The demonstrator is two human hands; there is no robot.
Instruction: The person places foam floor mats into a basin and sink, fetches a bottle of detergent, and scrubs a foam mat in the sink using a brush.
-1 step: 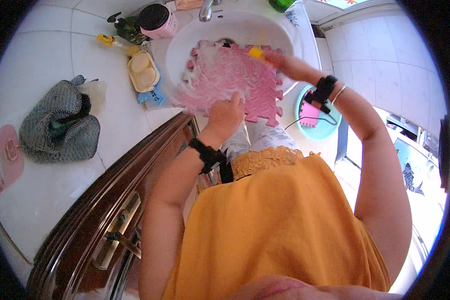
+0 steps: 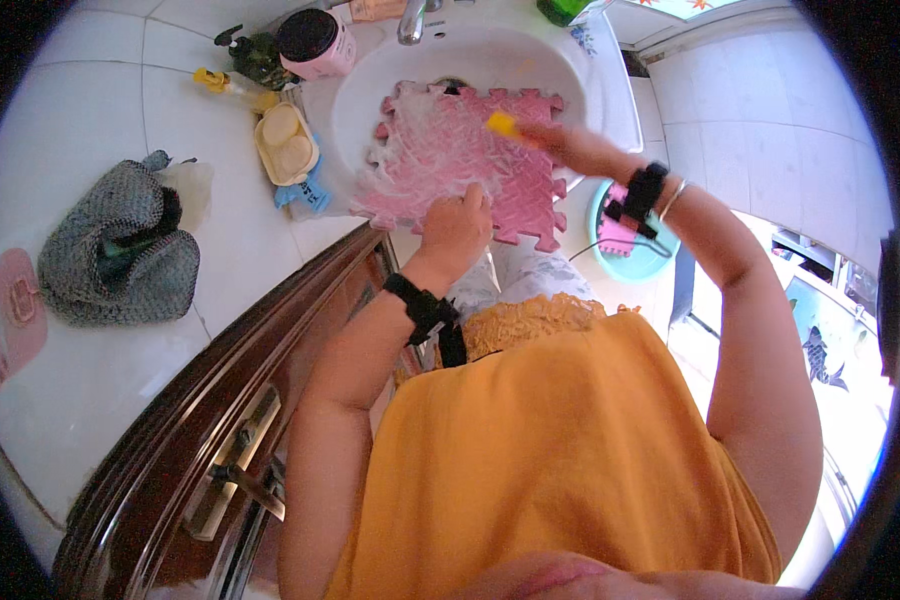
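In white sink (image 2: 520, 52), sudsy pink puzzle mat (image 2: 515, 170), overhanging front. Left hand (image 2: 455, 232) had near edge clamped, right hand (image 2: 577, 149) gripped yellow thingy (image 2: 501, 124). Teal basin (image 2: 660, 262) held smaller pink piece (image 2: 612, 225).

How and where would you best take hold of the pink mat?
Probably by the near edge of the mat, right of the left hand, coming from the person's side, thumb above and fingers beneath. That edge juts past the sink, so its underside should be reachable; suds look thicker toward the left, so the right part may slip less.
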